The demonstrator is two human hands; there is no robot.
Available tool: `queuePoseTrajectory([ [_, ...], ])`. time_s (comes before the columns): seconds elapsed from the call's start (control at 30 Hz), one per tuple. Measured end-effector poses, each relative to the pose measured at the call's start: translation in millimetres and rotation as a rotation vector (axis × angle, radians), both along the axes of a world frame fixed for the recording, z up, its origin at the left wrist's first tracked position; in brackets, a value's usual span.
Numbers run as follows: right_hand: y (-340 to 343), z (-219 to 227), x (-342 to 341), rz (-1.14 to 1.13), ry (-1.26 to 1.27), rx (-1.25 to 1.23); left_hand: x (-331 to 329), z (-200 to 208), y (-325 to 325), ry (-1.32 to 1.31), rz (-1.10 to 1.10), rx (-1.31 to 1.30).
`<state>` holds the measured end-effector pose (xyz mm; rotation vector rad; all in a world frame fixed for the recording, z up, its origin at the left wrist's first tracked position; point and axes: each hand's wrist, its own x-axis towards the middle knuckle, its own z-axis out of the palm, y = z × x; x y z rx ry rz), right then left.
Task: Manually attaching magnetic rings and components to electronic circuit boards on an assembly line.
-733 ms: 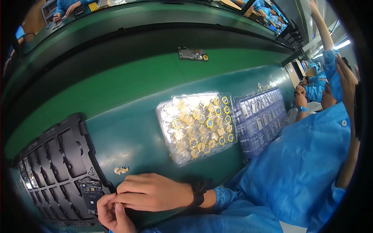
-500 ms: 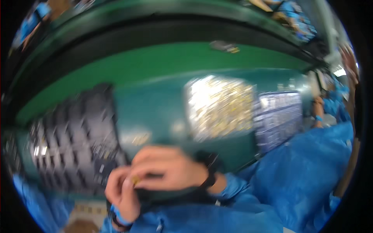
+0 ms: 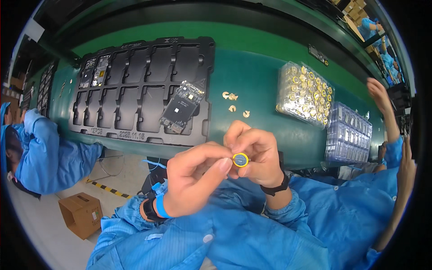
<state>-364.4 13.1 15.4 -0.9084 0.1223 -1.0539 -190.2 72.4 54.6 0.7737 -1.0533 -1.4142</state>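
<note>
Cell (image 3: pixel 240 159) looks light, stiff; I'd hold its rim, where left hand (image 3: pixel 193 177) and right hand (image 3: pixel 258 155) together pinch it.

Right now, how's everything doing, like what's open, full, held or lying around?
Coin cell: held, flat face showing.
Left hand: grip closed on it.
Right hand: grip closed on it too.
Black compartment tray: partly filled.
Circuit board: lying askew on that tray's right end.
Clear tray: loaded with yellow-ringed cells.
Blue-tinted tray: holding small parts.
Small tan pieces: loose on the table.
Cardboard box: looks open.
</note>
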Motion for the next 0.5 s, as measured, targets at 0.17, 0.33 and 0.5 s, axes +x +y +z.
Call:
queuePoseTrajectory([
  [0.17,19.4,5.8,6.8,0.027,0.052,-0.015,10.3,5.7,21.4,-0.009,0.008,0.013],
  [0.33,22.4,7.2,15.5,-0.192,0.351,-0.274,17.4,-1.5,30.5,-0.031,0.111,0.115],
  [0.5,30.1,18.4,16.2,-0.255,0.647,-0.329,25.6,-18.6,35.5,-0.252,0.26,-0.028],
])
